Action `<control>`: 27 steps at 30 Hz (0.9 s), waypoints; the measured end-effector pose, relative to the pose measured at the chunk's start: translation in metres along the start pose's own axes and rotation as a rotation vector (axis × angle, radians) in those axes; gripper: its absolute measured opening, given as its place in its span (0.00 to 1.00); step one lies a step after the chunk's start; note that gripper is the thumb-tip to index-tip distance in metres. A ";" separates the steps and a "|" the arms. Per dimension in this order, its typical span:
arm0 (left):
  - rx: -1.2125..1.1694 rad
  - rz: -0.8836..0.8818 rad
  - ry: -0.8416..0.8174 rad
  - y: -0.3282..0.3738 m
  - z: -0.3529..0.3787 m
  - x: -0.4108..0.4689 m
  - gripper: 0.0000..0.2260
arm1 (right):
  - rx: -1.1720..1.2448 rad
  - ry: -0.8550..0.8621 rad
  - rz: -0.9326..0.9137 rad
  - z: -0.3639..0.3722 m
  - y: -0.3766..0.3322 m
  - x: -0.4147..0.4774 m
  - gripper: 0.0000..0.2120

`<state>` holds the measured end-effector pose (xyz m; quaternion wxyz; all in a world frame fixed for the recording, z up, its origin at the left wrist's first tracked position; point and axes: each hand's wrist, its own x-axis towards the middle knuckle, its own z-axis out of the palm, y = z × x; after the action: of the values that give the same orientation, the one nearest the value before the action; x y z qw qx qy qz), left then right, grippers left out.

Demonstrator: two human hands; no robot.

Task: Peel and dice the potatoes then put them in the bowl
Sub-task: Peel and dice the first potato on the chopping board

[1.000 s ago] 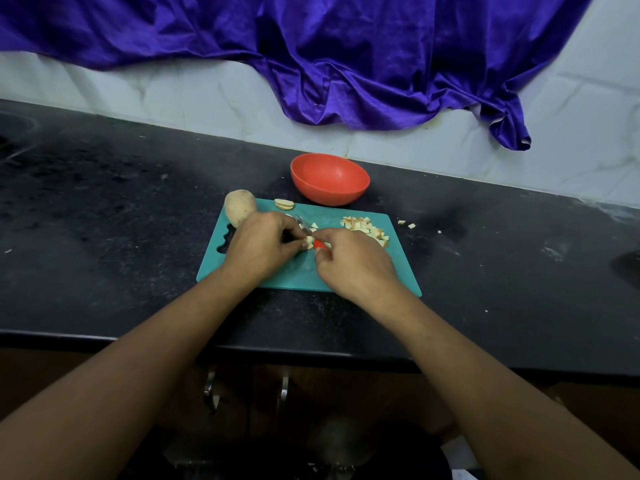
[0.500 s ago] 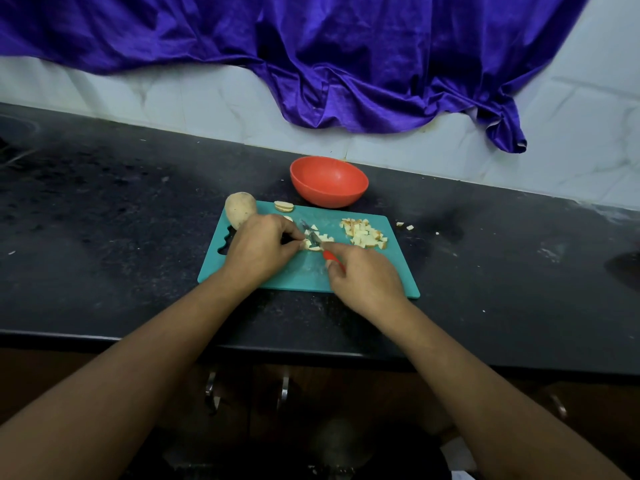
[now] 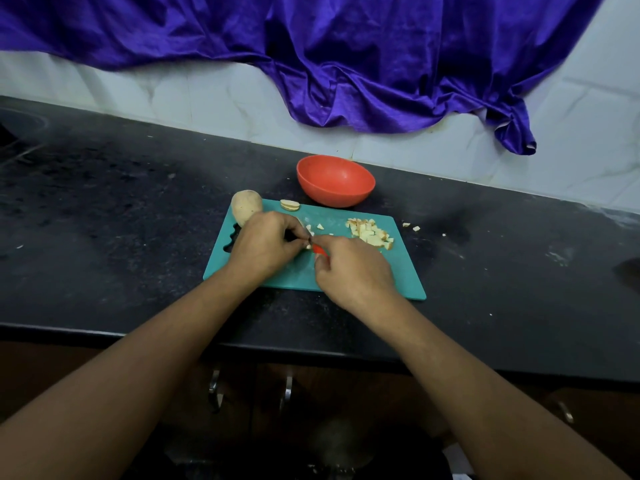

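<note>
- Nearest to you, below the counter's front edge, two metal cabinet handles (image 3: 215, 389) show between your forearms.
- The black counter (image 3: 104, 244) runs across the whole view and carries everything else; its surface looks dusty and speckled.
- A teal cutting board (image 3: 398, 275) lies flat on the counter in front of you, and both of your hands are over its near half.
- Your right hand (image 3: 353, 268) has its fingers curled round a knife (image 3: 320, 250). Only a bit of its red handle shows at your fingertips, and the blade is almost wholly hidden between your two hands.
- Your left hand (image 3: 265, 245) is curled with its fingertips pressed down on a potato piece (image 3: 308, 246) on the board. Just a pale edge of it shows, right beside the knife handle.
- A few loose cubes lie on the board just beyond your fingertips.
- The diced potato (image 3: 370, 233) sits in a heap on the far right part of the board, apart from your hands.
- A few stray bits (image 3: 410, 226) lie on the counter just off the board's right edge.
- A whole potato (image 3: 245, 206), skin on, rests at the board's far left corner, just behind your left hand.
- A potato slice (image 3: 289, 204) lies on the board's far edge, near the whole potato.
- The red bowl (image 3: 335, 180) stands upright on the counter just beyond the board. No potato shows in the part of its inside that you can see.
- Behind the counter rises a white tiled wall (image 3: 173, 95).
- A purple cloth (image 3: 346, 64) hangs in folds over the upper part of the wall.
</note>
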<state>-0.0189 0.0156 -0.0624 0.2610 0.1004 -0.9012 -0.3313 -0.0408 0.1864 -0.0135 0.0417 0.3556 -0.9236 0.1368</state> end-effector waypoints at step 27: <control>0.020 -0.046 0.019 0.002 -0.003 -0.004 0.04 | 0.133 -0.022 0.058 -0.003 0.006 0.005 0.19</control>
<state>-0.0141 0.0173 -0.0608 0.2606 0.1268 -0.8995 -0.3270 -0.0485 0.1888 -0.0113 0.0040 0.3320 -0.9229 0.1951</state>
